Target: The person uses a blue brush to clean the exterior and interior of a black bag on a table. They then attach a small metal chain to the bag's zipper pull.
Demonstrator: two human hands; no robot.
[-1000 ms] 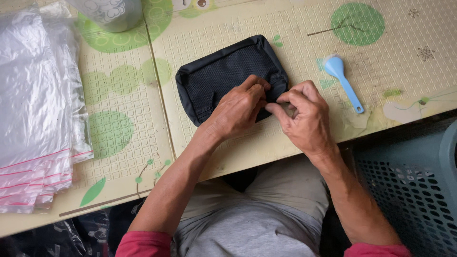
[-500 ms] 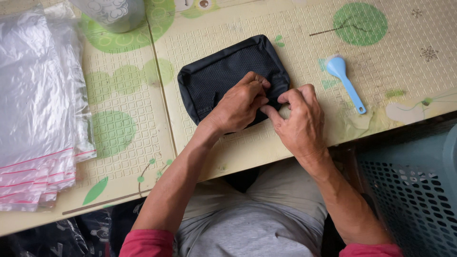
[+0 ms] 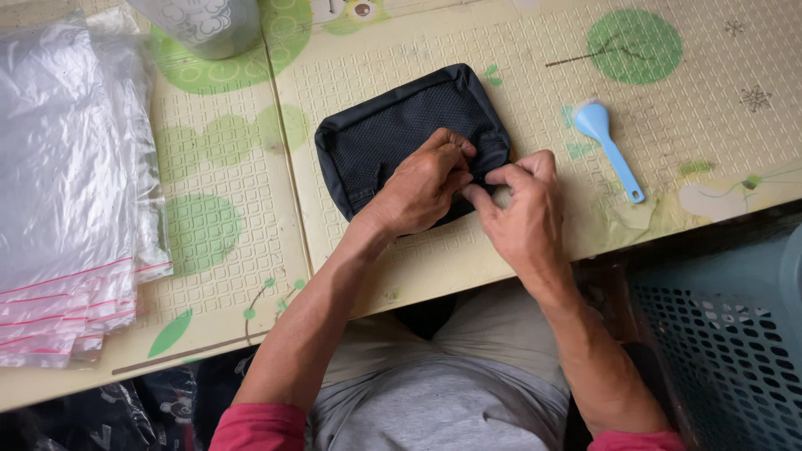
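Observation:
A dark navy mesh pouch (image 3: 380,138) lies flat on a cream play mat (image 3: 535,83) with green patterns. My left hand (image 3: 422,184) rests on the pouch's near right part, its fingers curled and pinching the fabric at the edge. My right hand (image 3: 522,209) meets it from the right, thumb and forefinger pinched on the pouch's right corner. The exact spot they grip is hidden under the fingers.
A stack of clear zip bags with red strips (image 3: 67,192) lies at the left. A light blue plastic scoop (image 3: 608,149) lies right of the pouch. A patterned cylindrical container (image 3: 205,25) stands at the top. A teal perforated basket (image 3: 727,334) sits at lower right, beside my knees.
Both hands stayed at the pouch's right corner; the fingers have curled tighter and closed in on each other. The pouch has barely shifted.

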